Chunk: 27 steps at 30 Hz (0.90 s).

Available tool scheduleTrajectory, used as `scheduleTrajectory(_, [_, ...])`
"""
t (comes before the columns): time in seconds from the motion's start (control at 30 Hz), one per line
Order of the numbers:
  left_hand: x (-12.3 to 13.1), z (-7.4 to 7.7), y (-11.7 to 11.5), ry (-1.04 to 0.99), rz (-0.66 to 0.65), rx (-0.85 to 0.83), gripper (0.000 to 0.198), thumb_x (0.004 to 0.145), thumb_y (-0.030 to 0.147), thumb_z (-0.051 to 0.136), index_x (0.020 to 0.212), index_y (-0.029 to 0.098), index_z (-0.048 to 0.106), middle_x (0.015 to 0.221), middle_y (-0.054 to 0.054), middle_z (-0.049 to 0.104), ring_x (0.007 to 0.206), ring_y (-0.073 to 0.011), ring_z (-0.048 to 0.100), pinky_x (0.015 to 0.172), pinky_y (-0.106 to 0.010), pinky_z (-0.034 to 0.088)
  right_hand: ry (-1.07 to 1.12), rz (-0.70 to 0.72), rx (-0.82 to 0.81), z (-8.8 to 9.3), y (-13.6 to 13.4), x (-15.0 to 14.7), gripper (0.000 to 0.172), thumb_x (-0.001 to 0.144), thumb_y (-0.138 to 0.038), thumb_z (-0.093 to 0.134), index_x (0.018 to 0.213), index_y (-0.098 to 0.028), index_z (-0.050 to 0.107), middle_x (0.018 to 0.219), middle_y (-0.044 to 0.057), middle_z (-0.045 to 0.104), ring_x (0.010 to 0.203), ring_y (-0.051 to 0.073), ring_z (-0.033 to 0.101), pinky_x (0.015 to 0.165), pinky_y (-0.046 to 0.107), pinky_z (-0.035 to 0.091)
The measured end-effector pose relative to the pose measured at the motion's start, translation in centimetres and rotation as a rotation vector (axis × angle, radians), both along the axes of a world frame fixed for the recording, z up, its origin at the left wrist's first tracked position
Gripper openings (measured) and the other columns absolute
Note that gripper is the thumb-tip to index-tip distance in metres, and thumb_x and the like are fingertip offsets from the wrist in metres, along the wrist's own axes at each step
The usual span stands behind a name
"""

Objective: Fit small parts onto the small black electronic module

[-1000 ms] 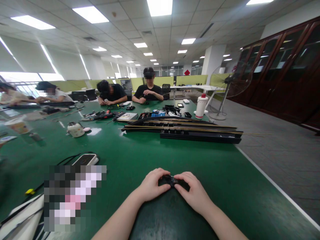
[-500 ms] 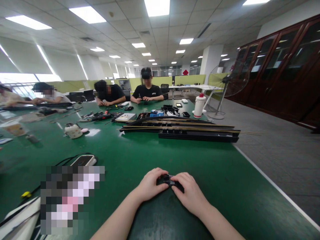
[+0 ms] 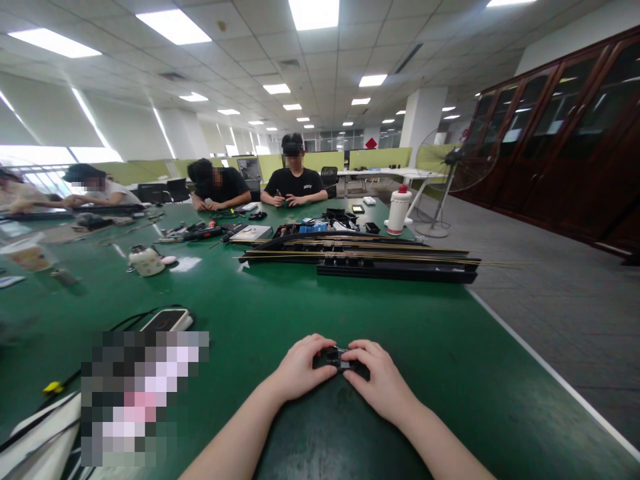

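Note:
A small black part [image 3: 339,359] with a shiny grey edge lies between my two hands, close to the green tabletop. Its exact kind is too small to make out. My left hand [image 3: 306,365] grips its left end, thumb in front and fingers behind. From the other side, my right hand [image 3: 376,375] pinches the right end between thumb and fingertips. My fingers cover both ends of the part.
Beyond my hands, long black rails [image 3: 400,270] with thin brass-coloured rods lie across the green table [image 3: 280,300]. A white bottle [image 3: 399,212] with a red cap stands behind them. To the left are a small white jar [image 3: 146,260] and a power bank-like device [image 3: 167,321]. People sit across the table.
My right hand's fingers have shifted slightly, showing a little more of the black part's right side. My left hand stays in nearly the same place.

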<state>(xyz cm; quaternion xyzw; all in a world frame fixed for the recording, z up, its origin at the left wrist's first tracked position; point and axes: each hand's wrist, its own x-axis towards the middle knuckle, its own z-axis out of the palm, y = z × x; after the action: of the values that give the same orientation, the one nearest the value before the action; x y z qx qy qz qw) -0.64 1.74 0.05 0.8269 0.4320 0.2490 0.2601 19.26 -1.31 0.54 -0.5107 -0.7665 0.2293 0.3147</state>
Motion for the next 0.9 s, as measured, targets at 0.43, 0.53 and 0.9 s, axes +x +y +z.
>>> scheduleTrajectory(0.43, [0.09,0.08,-0.02,0.009,-0.004,-0.002,0.037,0.082,0.029,0.059,0.118,0.022,0.056,0.108,-0.004,0.058,0.099,-0.0192,0.055,0.089,-0.030,0.045,0.015,-0.032,-0.100,0.12,0.24,0.17,0.036,0.072,-0.020,0.058,0.108,-0.021,0.059,0.112,0.007,0.063,0.107,0.025,0.054,0.096,0.041,0.039])
scheduleTrajectory(0.53, [0.01,-0.11,0.09,0.008,0.004,0.006,0.036,0.084,0.031,0.056,0.119,0.022,0.055,0.109,-0.005,0.059,0.100,-0.0198,0.055,0.090,-0.031,0.044,0.016,-0.035,-0.103,0.17,0.24,0.16,0.035,0.074,-0.021,0.056,0.109,-0.020,0.059,0.113,0.008,0.063,0.108,0.024,0.055,0.096,0.041,0.039])
scheduleTrajectory(0.9, [-0.07,-0.13,0.07,-0.004,0.021,-0.009,0.032,0.086,0.030,0.052,0.117,0.022,0.058,0.108,-0.005,0.060,0.100,-0.0197,0.056,0.090,-0.030,0.044,0.020,-0.055,-0.093,0.33,-0.16,0.04,0.034,0.077,-0.027,0.056,0.109,-0.018,0.060,0.113,0.009,0.064,0.107,0.024,0.055,0.096,0.040,0.040])
